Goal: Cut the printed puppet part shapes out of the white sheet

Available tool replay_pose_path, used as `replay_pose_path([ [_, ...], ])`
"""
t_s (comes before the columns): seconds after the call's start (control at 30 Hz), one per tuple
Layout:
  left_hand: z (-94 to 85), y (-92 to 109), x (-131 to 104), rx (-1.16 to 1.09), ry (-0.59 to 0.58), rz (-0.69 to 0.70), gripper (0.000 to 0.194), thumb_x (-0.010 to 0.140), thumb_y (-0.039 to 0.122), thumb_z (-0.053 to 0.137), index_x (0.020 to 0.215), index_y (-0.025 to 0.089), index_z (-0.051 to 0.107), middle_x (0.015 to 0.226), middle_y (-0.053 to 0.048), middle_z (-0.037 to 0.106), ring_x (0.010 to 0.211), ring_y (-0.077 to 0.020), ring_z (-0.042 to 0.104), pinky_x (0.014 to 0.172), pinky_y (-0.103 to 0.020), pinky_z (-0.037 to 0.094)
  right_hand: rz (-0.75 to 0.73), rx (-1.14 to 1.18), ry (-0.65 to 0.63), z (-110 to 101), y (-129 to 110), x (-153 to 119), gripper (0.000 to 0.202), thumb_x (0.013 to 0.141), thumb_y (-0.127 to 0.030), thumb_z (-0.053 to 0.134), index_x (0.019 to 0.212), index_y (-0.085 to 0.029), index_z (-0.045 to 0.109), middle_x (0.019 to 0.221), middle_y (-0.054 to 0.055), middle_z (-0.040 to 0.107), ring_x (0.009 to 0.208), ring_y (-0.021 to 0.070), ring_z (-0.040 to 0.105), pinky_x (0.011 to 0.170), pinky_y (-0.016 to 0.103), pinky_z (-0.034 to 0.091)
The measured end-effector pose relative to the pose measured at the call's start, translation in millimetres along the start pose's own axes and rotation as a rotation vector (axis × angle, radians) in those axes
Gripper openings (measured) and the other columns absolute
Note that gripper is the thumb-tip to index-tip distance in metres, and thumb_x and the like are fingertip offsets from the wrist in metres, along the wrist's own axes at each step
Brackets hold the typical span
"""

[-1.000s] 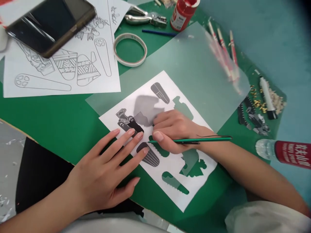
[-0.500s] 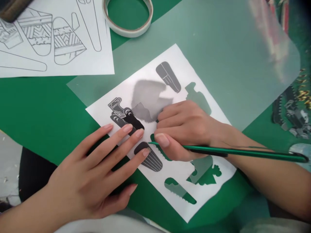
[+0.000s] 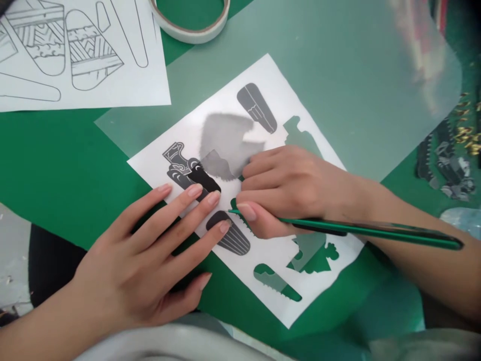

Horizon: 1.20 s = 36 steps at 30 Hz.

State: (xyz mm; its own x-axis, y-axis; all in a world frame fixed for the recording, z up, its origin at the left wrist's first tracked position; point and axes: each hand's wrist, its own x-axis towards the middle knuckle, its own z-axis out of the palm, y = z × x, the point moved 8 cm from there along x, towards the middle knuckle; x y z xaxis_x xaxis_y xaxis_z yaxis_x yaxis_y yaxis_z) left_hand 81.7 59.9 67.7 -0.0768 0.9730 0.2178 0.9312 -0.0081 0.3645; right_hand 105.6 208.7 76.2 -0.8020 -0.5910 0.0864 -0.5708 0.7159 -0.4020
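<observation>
The left hand (image 3: 139, 265) lies with spread fingers over the cut-out paper sheet (image 3: 268, 248) on the bench (image 3: 67, 145); the right hand (image 3: 289, 190) pinches a slim green pen-like tool (image 3: 406, 235), its tip just beside the striped dark shape (image 3: 235, 238).

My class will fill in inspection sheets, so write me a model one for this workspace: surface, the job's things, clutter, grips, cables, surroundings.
Surface: green tabletop, partly covered by a translucent sheet.
Job's things: white paper, partly cut out, lying over part of that sheet; slim green tool, tip at the paper.
Clutter: tape roll and line-drawn sheet beyond the paper; gold bits and dark grey pieces at the right.
Grips: left hand open, fingers spread over the paper's edge; right hand closed around the tool.
Cables: nothing seen.
Surroundings: grey area at lower left, probably floor.
</observation>
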Motion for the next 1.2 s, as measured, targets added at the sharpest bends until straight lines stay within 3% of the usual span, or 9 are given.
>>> replay_pose_path([
  [0.07,-0.1,0,0,0.001,0.001,-0.014,0.057,0.097,0.04,0.064,0.15,0.017,0.061,0.164,-0.012,0.054,0.157,-0.0311,0.045,0.135,-0.05,0.03,-0.031,-0.052,-0.081,2,-1,1,0.044,0.116,-0.026,0.024,0.074,-0.025,0.035,0.062,-0.004,0.041,0.059,0.0142,0.042,0.066,0.034,0.041],
  [0.17,-0.4,0,0,-0.002,0.014,-0.012,0.056,0.098,0.041,0.063,0.149,0.018,0.062,0.164,-0.012,0.054,0.157,-0.0317,0.046,0.135,-0.05,0.029,-0.091,-0.096,-0.098,3,-3,1,0.043,0.116,-0.025,0.022,0.075,-0.025,0.036,0.061,-0.004,0.041,0.059,0.0152,0.044,0.067,0.033,0.043],
  [0.43,0.5,-1,0,-0.017,0.022,0.001,0.054,0.1,0.043,0.061,0.148,0.018,0.063,0.165,-0.011,0.052,0.158,-0.0294,0.044,0.136,-0.048,0.027,-0.231,-0.06,0.13,1,-2,-8,0.039,0.114,-0.024,0.029,0.077,-0.025,0.04,0.062,-0.004,0.043,0.06,0.016,0.044,0.065,0.033,0.045],
  [0.87,-0.5,-2,0,-0.05,0.02,-0.019,0.053,0.099,0.041,0.062,0.147,0.019,0.064,0.165,-0.011,0.052,0.156,-0.0306,0.046,0.136,-0.048,0.026,-0.206,0.067,0.198,-2,2,-9,0.034,0.111,-0.021,0.034,0.079,-0.026,0.042,0.062,-0.005,0.045,0.059,0.0167,0.042,0.064,0.034,0.044],
  [1.2,-2.1,-2,2,-0.037,0.041,0.011,0.054,0.098,0.039,0.063,0.147,0.017,0.064,0.162,-0.012,0.055,0.154,-0.0317,0.05,0.135,-0.048,0.028,-0.206,-0.049,0.103,5,2,-8,0.037,0.114,-0.024,0.032,0.077,-0.025,0.04,0.061,-0.006,0.044,0.057,0.0144,0.044,0.068,0.032,0.046],
])
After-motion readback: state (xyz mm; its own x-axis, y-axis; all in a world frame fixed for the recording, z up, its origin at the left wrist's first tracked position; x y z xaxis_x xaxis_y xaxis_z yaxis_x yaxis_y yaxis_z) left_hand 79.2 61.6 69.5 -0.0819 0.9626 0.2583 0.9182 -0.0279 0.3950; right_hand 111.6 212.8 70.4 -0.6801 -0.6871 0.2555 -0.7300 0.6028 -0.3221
